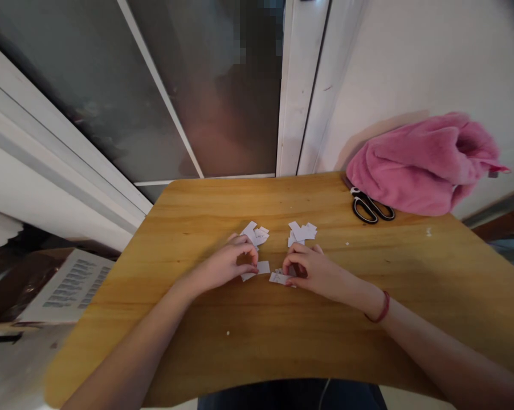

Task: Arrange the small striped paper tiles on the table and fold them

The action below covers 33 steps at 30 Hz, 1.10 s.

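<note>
Small white paper slips lie in several little groups on the wooden table. My left hand pinches a blank-looking paper slip at the near left group, thumb and forefinger together. Opposite it, my right hand has its thumb and forefinger on a paper slip with dark markings. Beyond the left hand sits a loose pile of slips, partly covered by the fingers. Another pile of slips rests just past the right hand. The markings are too small to read.
Black-handled scissors lie at the back right, partly under a pink plush cloth. A glass door with a white frame stands behind the table. A cardboard box is low on the left. Tiny paper scraps dot the tabletop.
</note>
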Tool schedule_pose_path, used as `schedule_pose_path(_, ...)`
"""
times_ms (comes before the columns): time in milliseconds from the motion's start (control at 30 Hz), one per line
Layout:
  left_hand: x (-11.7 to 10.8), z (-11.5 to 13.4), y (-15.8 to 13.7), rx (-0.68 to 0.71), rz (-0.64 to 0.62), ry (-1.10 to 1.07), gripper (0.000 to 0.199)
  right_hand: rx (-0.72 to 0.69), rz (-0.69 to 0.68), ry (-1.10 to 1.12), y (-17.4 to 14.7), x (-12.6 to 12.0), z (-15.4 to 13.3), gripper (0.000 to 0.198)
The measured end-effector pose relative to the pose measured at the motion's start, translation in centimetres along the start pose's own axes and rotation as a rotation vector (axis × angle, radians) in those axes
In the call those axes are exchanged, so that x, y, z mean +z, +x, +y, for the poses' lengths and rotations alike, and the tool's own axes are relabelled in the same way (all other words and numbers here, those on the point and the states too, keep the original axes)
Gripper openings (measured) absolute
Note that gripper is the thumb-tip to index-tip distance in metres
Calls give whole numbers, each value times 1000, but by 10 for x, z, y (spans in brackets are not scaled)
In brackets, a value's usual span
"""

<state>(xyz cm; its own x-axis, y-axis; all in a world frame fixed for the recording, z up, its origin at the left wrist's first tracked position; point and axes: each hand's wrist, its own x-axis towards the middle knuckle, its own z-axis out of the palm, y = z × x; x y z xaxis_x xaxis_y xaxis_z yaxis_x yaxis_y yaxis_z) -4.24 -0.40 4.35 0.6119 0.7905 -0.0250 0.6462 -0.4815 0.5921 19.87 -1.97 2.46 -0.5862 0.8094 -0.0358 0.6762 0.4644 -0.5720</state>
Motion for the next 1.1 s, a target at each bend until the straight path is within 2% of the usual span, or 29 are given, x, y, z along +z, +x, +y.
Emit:
schedule_pose_path(133,13,2,5,1,114,1,13,9,-7,37,1,-3,1,12)
schedule_pose_path(267,13,2,4,-10,180,24,15,10,48,19,1,-4,1,21)
schedule_pose_path(400,5,-2,0,-65,96,64,25,-36,94,-99,1,0,1,34)
schedule_pose_path(500,4,-5,-2,-114,23,80,32,-33,81,-132,0,1,2,34)
schedule_pose_path(733,6,0,-4,-100,-37,45,9,7,-15,-75,0,-2,2,22)
schedule_pose_path(900,3,8,-4,-75,-42,16,5,0,-41,-37,1,-3,2,21)
schedule_pose_path(1100,10,12,0,-6,-20,12,10,-53,-59,7,1,-3,1,15)
